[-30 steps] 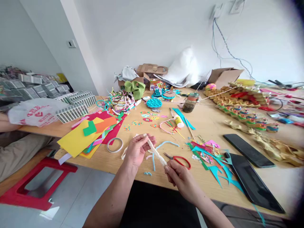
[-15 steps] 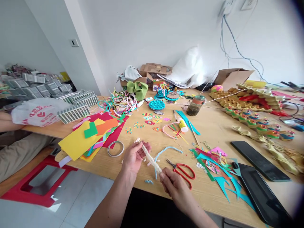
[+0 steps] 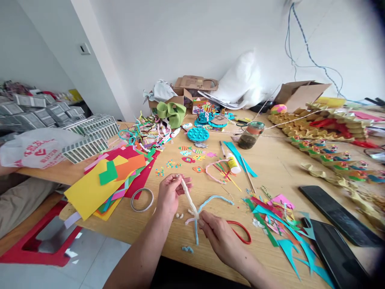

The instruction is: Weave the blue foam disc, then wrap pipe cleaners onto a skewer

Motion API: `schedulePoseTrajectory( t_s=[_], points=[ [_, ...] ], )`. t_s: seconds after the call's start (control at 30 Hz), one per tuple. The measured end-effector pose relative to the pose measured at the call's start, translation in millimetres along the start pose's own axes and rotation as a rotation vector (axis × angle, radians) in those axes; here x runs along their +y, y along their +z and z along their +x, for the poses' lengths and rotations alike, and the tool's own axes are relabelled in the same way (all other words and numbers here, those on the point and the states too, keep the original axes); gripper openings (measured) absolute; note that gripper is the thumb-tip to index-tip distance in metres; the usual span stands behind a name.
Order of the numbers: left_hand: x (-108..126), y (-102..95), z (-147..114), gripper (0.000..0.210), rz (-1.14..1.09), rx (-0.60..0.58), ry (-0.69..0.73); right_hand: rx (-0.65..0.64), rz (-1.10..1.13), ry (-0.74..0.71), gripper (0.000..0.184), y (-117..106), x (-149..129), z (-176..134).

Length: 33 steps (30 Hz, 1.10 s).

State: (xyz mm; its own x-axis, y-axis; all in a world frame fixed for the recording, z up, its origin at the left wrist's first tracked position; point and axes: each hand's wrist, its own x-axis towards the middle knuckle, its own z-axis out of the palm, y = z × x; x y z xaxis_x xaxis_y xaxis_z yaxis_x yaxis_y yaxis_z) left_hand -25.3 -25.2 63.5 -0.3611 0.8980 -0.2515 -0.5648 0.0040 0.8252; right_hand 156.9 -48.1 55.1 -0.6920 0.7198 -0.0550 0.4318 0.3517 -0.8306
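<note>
A white yarn strand point(image 3: 188, 195) runs between my two hands above the table. My left hand point(image 3: 171, 193) pinches its upper end between thumb and fingers. My right hand point(image 3: 215, 229) is closed on the lower end. Under the strand, pale blue yarn point(image 3: 214, 198) curves over the wood, with a short pinkish piece beside it. Small white bits point(image 3: 179, 216) lie between my hands. Scissors with red handles point(image 3: 245, 233) rest just past my right hand, which hides their blades. A short blue twisted piece point(image 3: 187, 249) sits near the table edge.
Left of my hands are a tape roll point(image 3: 152, 199) and stacked coloured paper point(image 3: 90, 186). Ahead lie paper fish point(image 3: 188, 159), a glue bottle point(image 3: 234, 163) and a glass jar point(image 3: 251, 136). On the right are paper scraps point(image 3: 287, 245), a black phone point(image 3: 337, 212) and egg cartons point(image 3: 297, 130).
My view has shifted slightly. My right hand has moved down and nearer the scissors, now covering their blades. The white strand hangs steeper between my hands.
</note>
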Motion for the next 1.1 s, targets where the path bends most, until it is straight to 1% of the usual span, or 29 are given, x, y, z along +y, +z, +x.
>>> schedulePoseTrajectory(
  t_s=[0.13, 0.23, 0.3, 0.4, 0.53, 0.6, 0.7, 0.77, 0.9, 1.0, 1.1],
  points=[
    [10.5, -5.9, 10.6, 0.023, 0.081, -0.096, -0.079, -0.043, 0.125, 0.080, 0.033, -12.0, 8.6, 7.7],
    [18.6, -11.3, 16.1, 0.021, 0.143, -0.159, -0.130, -0.043, 0.189, 0.109, 0.035, -21.0, 18.1, 10.4],
    [22.3, -11.4, 19.6, 0.020, 0.154, -0.178, -0.151, -0.021, 0.183, 0.113, 0.035, -23.6, 20.7, 10.2],
    [26.6, -6.1, 27.3, 0.016, 0.149, -0.184, -0.180, 0.017, 0.172, 0.090, 0.034, -22.4, 16.2, 8.9],
    [33.6, 2.1, 39.9, 0.010, 0.157, -0.203, -0.265, 0.051, 0.289, 0.079, 0.037, -19.8, 5.9, 8.7],
    [36.7, 3.0, 44.8, 0.012, 0.195, -0.236, -0.288, 0.090, 0.349, 0.103, 0.037, -22.2, 5.1, 9.4],
    [38.5, -0.7, 48.4, 0.019, 0.289, -0.273, -0.262, 0.125, 0.366, 0.133, 0.037, -31.1, 9.0, 12.0],
    [37.9, -5.2, 48.3, 0.023, 0.346, -0.266, -0.234, 0.118, 0.320, 0.137, 0.037, -38.5, 12.5, 14.9],
    [36.3, -14.0, 42.6, 0.023, 0.409, -0.231, -0.173, 0.053, 0.189, 0.139, 0.036, -50.1, 18.6, 22.8],
    [34.2, -17.0, 34.9, 0.024, 0.398, -0.152, -0.115, 0.014, 0.100, 0.113, 0.033, -53.8, 23.0, 28.4],
    [28.6, -15.5, 28.5, 0.024, 0.376, -0.072, -0.056, -0.008, 0.026, 0.075, 0.030, -53.4, 25.3, 30.6]
  ],
)
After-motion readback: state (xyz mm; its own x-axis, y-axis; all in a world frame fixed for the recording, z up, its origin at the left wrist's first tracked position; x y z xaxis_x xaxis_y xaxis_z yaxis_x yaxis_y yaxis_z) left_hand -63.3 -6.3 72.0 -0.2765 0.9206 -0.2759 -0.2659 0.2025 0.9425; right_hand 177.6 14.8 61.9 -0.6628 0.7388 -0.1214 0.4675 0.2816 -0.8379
